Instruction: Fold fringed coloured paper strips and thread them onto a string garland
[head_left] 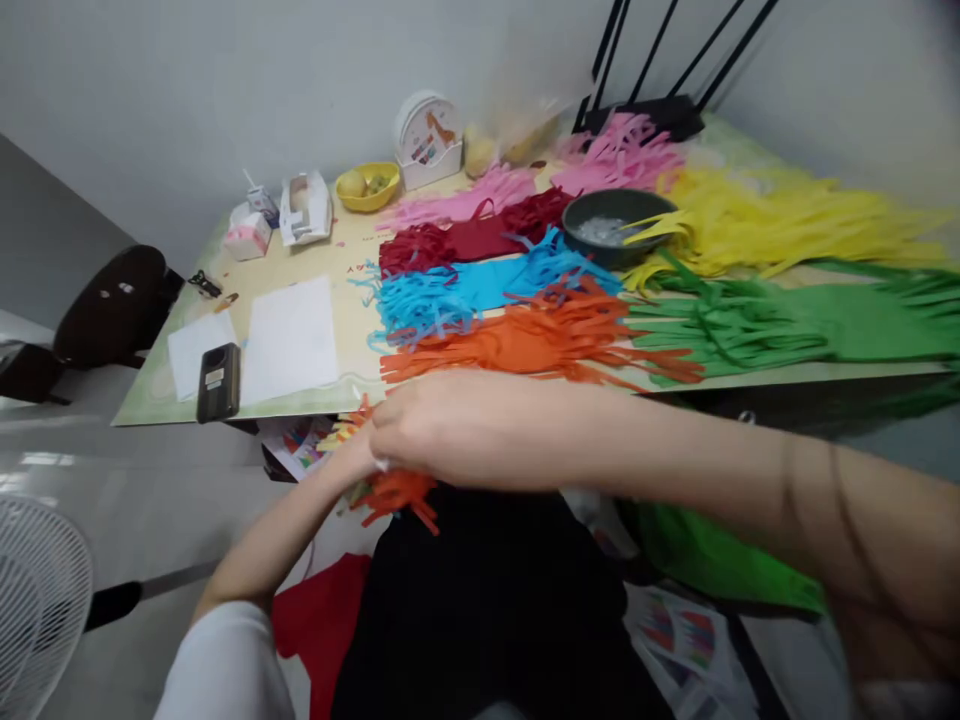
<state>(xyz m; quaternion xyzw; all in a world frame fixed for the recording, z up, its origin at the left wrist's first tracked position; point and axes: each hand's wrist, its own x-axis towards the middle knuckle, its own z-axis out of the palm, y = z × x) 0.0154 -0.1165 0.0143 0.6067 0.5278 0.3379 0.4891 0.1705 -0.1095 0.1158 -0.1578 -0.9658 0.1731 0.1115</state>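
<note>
Both hands meet just off the near edge of the pale yellow, green-bordered surface [352, 365], left of centre and above a person's black-clad lap [480, 610]. Right hand [416, 425] crosses from the right and overlaps left hand [365, 447]. Between them, a bundle of orange and pale yellow fringed strips [399, 492]: orange ends hang on the near side, pale yellow ends stick out far and left of the wrists. Bundle is held clear of the surface; fingers mostly hidden, so cannot tell how tightly each hand is closed, or which carries it. Small white bit at the fingers, too blurred to identify.

Just beyond the right forearm, on the surface: flat orange fringed piece [517, 343]. Behind it, in order, bright blue fringed piece [487, 285], dark red fringed piece [480, 236], pink fringed strips [626, 160]. To the right, green fringed piece [870, 318], with yellow fringed strips [795, 215] farther off. Dark round bowl [619, 225] with clear contents sits among them. Left: white paper sheets [292, 335], dark phone-like device [218, 382] at the near edge.
</note>
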